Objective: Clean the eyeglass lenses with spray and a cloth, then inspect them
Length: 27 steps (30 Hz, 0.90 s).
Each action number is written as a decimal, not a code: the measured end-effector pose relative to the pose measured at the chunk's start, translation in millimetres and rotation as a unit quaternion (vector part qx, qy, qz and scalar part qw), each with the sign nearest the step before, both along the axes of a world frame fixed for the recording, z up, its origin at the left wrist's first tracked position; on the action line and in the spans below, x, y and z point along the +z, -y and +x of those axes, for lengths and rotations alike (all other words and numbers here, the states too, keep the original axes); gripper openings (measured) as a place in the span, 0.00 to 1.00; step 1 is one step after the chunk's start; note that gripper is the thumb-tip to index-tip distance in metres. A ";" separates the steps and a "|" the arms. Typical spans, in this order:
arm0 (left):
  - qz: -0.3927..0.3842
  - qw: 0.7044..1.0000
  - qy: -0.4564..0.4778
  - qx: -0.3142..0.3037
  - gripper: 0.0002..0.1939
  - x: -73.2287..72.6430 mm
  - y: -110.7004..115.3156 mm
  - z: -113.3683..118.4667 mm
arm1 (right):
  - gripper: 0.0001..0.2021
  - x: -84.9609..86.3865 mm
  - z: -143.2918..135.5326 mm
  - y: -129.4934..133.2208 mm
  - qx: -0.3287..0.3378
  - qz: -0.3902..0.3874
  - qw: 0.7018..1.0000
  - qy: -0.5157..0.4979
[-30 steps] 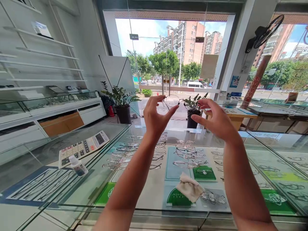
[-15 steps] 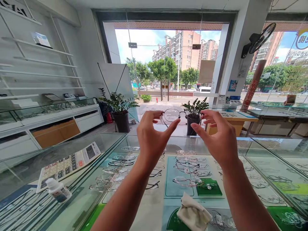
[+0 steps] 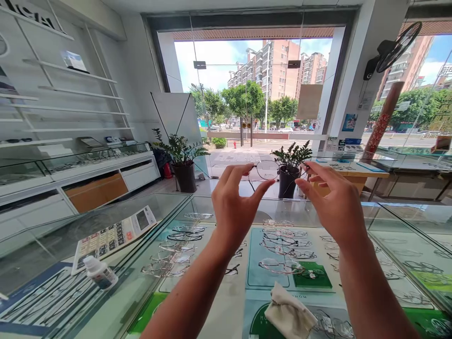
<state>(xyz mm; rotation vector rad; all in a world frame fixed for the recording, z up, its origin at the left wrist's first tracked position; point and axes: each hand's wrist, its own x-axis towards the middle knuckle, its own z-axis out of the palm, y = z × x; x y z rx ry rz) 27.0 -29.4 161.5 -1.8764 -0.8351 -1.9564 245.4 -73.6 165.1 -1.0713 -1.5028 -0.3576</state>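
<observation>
A pair of thin dark-rimmed eyeglasses (image 3: pixel 267 170) is held up above the glass counter, level with the doorway. My left hand (image 3: pixel 235 202) pinches its left end, with the thumb close under the lens on that side. At the other end, the fingers of my right hand (image 3: pixel 334 200) close on the frame. Against the dark plant pot, the right lens is hard to make out. Below my hands, a crumpled pale cleaning cloth (image 3: pixel 290 311) lies on the counter top.
Several rows of eyeglasses fill the glass display counter (image 3: pixel 197 203) beneath my arms. To the left are a large calculator (image 3: pixel 116 233) and a small white bottle (image 3: pixel 100 273). Two potted plants (image 3: pixel 184 176) stand beyond, near the glass door. A wall fan (image 3: pixel 391 49) hangs at upper right.
The view has turned slightly left, so the counter and room sit further right in the picture. Both hands still hold the eyeglasses up; they also appear a little further right.
</observation>
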 end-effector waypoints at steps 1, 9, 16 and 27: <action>0.000 1.000 0.001 -0.001 0.21 -0.1 0.5 0.6 | 0.23 -0.1 0.2 0.4 -0.001 0.000 1.000 0.000; 0.002 1.000 0.009 0.003 0.24 1.5 3.2 2.3 | 0.25 0.2 1.2 2.8 0.001 -0.045 0.999 -0.005; 0.013 1.000 0.002 0.016 0.24 2.9 5.7 2.9 | 0.27 5.7 -0.1 9.2 -0.028 -0.101 0.994 0.017; 0.025 1.000 -0.011 0.013 0.23 2.5 4.5 1.9 | 0.26 6.1 0.8 11.1 -0.043 -0.120 0.992 0.022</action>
